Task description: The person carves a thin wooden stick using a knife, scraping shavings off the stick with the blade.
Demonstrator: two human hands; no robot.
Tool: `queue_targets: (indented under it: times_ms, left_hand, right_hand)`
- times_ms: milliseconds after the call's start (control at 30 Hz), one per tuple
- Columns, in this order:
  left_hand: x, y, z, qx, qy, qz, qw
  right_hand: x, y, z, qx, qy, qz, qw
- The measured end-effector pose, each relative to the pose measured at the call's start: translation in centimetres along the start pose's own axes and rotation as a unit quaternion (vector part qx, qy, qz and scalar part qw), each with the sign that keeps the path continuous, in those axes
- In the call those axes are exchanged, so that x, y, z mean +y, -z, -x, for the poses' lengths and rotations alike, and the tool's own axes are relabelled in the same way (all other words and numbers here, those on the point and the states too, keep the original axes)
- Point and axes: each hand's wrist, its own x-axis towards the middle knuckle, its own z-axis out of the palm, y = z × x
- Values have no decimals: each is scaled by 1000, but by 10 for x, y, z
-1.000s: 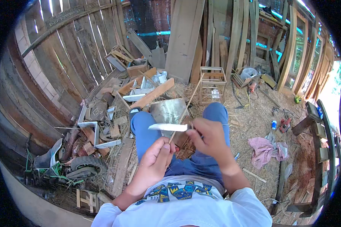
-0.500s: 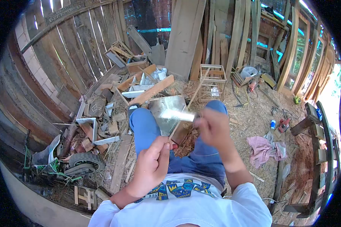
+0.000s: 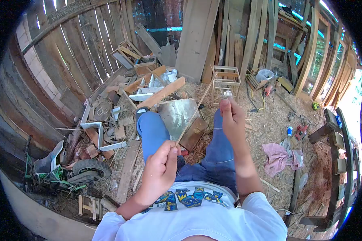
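My left hand is closed in a pinch round the lower end of a thin wooden strip. The strip slants away up and to the right, past a wooden block between my legs. Over my right knee, my right hand is a closed fist with the thumb on top. Earlier frames show a knife in this fist; its blade cannot be made out now. A pale, stained board lies beyond my left hand.
A small wooden frame stands ahead. Scrap wood is piled at the left, above a wheel. On the right lie a pink cloth, a blue can and a red tool. Planks lean at the back.
My right hand has moved forward and slightly right, away from the strip, and the blade has dropped out of sight. My left hand has shifted slightly left and still grips the strip.
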Motion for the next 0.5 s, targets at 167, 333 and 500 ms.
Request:
queue_targets:
  times_ms: [167,333,500]
  left_hand:
    - [6,-3,-3,33,-18,0,999]
    - [7,-4,-3,32,-20,-10,999]
    - [7,-6,-3,20,-20,-2,1000]
  right_hand:
    - [5,-8,7,-4,-57,-130,990]
    - [-8,-8,2,-12,-155,-259,953]
    - [-27,-5,-13,-13,-203,-267,942]
